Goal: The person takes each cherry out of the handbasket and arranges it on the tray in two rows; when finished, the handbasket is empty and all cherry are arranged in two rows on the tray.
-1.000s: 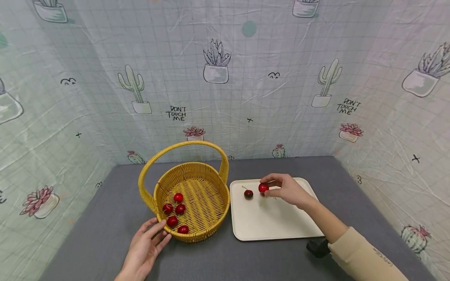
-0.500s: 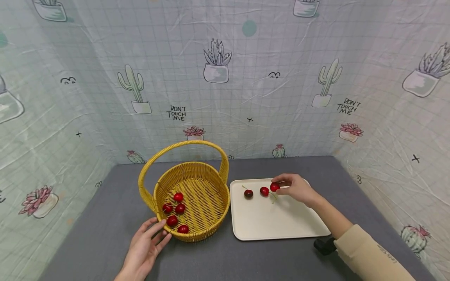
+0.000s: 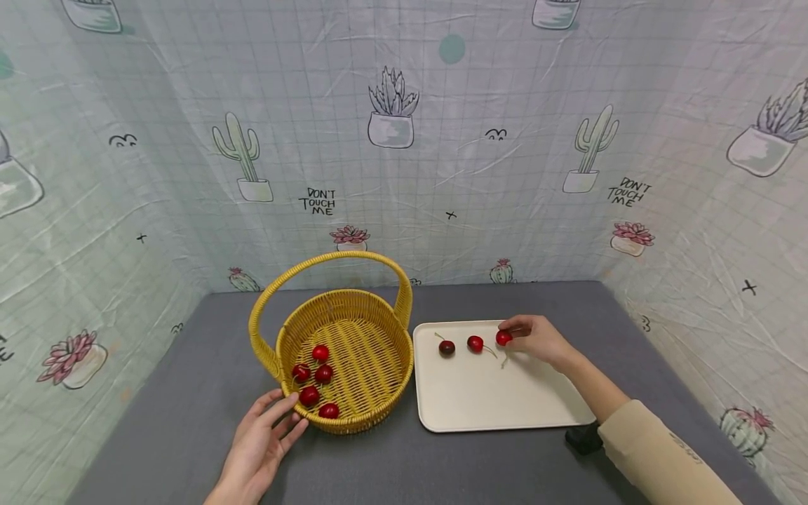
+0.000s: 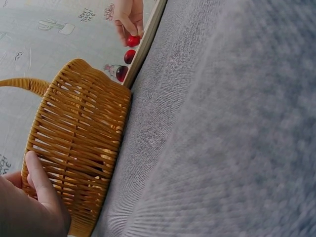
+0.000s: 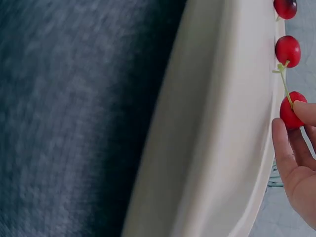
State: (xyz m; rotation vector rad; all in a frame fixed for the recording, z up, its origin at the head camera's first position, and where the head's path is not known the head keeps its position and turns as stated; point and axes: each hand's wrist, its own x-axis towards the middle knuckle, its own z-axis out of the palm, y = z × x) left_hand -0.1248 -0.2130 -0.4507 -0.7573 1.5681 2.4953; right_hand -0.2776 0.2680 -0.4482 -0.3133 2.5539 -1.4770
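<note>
On the left we see the left hand (image 3: 257,438) at the near-left edge of a yellow woven basket (image 3: 372,365). Its fingers hold the rim, one fingertip over the edge and another against the outer wall. In the basket we count five red cherries, gathered to the left and front: one cherry (image 3: 320,353) farthest back, two just in front of it, and two by the near rim, which partly hides the frontmost. The tall handle (image 3: 341,255) stands upright.

To the right of the basket, just beside it, we have a cream tray (image 3: 492,403). Along its back part we find, in order, a dark cherry (image 3: 446,348) with its stem pointing up and left, a brighter red cherry (image 3: 475,344) with its stem to the right, and a held cherry (image 3: 503,338). The right hand (image 3: 539,341) pinches this last one between its fingers; we cannot tell whether it touches the tray.

The right forearm and hand hide the tray's far-right corner. Below the beige sleeve's (image 3: 663,449) cuff we see a black object (image 3: 583,438), too hidden to identify. Behind the grey counter (image 3: 366,470) hangs a cactus-print cloth (image 3: 391,175).
</note>
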